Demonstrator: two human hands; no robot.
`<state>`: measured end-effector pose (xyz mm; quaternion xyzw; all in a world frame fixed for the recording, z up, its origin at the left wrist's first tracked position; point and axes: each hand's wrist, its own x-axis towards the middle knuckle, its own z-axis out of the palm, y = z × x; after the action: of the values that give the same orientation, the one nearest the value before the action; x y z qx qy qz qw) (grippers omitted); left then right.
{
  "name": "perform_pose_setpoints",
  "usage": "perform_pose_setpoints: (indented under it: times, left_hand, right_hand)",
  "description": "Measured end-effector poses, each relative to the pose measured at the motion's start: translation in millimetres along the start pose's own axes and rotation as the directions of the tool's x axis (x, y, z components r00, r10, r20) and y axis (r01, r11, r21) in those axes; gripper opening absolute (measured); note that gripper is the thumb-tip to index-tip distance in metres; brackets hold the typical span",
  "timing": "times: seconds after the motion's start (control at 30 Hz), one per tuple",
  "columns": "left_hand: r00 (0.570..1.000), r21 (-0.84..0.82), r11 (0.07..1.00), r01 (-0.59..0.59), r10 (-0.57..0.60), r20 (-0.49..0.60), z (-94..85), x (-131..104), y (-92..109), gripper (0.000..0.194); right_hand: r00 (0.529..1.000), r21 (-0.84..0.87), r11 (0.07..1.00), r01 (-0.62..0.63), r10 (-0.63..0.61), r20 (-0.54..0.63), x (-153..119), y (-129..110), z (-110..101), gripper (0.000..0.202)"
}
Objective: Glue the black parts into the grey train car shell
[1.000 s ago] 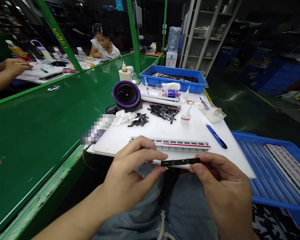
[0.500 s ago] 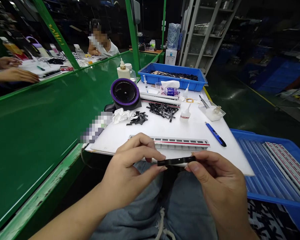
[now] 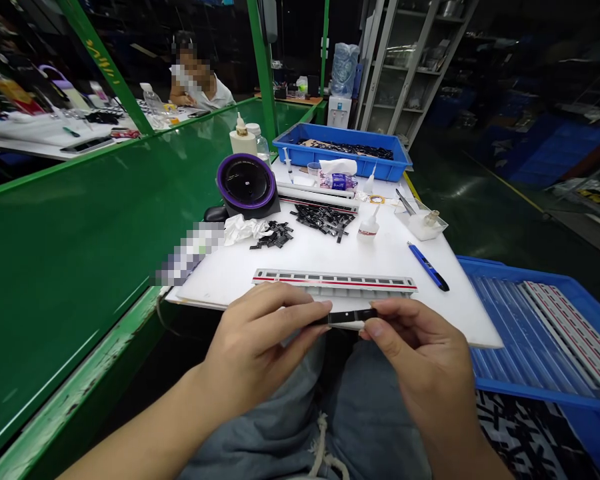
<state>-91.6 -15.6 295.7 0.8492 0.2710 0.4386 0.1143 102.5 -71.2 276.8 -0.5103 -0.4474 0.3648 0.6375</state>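
In a dim workshop, a white desk (image 3: 460, 317) is standing beside a green partition (image 3: 80, 227). At its near edge, above the person's lap, a short black strip (image 3: 347, 316) is stretching crosswise between the two hands: the left hand (image 3: 253, 343) is pinching one end between thumb and fingers, and the right hand (image 3: 427, 357) is gripping the other end the same way. Just beyond, a white panel with a red stripe (image 3: 335, 281) is lying lengthwise. A blue knife (image 3: 429, 267) is resting to its right, while farther back a small dropper bottle (image 3: 369, 231) is standing near a heap of black pieces (image 3: 323, 220). A purple-rimmed round device (image 3: 247, 182) is leaning back behind crumpled tissue (image 3: 244, 229). A blue bin (image 3: 340, 167) is sitting at the far end. Across the partition, a co-worker (image 3: 217, 95) is sitting.
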Motion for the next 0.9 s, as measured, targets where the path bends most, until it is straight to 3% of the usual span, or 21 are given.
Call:
perform_pose_setpoints:
  times: [0.17,0.27,0.37,0.47,0.6,0.73,0.83,0.9]
  left_hand:
    - [1.0,-0.013,1.0,-0.008,0.007,-0.019,0.3,-2.0,-4.1,0.024]
    - [0.992,-0.051,0.991,0.126,-0.126,0.001,3.4,-2.4,-3.3,0.017]
    - [0.959,-0.026,0.958,0.284,-0.284,0.0,9.9,-4.4,-1.1,0.012]
    - [0.919,0.022,0.92,0.392,-0.39,-0.067,19.9,-7.9,1.2,0.012]
    - [0.854,0.067,0.863,0.501,-0.48,-0.201,38.6,-12.9,2.6,0.015]
    - [0.827,0.0,0.846,0.533,-0.521,-0.213,56.9,-18.7,4.5,0.022]
    - [0.835,-0.109,0.849,0.517,-0.528,-0.158,60.4,-22.0,3.5,0.028]
    - [0.819,-0.195,0.815,0.545,-0.567,-0.083,54.7,-22.2,-1.3,0.029]
  right_hand:
    - [0.977,-0.103,0.981,0.165,-0.149,0.155,8.0,4.8,-9.2,0.02]
    - [0.958,-0.168,0.959,0.228,-0.19,0.216,9.7,8.4,-9.1,0.017]
    - [0.951,-0.293,0.905,0.308,-0.279,0.137,5.0,12.7,-2.2,0.017]
    - [0.896,-0.423,0.798,0.43,-0.433,0.093,-2.2,17.8,8.0,0.023]
    - [0.823,-0.493,0.682,0.54,-0.55,0.14,-7.6,24.6,21.2,0.03]
    - [0.773,-0.517,0.608,0.603,-0.604,0.192,-8.7,29.6,29.1,0.032]
    - [0.787,-0.496,0.635,0.592,-0.589,0.184,-7.3,30.9,27.3,0.029]
    - [0.833,-0.441,0.717,0.539,-0.53,0.156,-3.8,29.6,21.2,0.025]
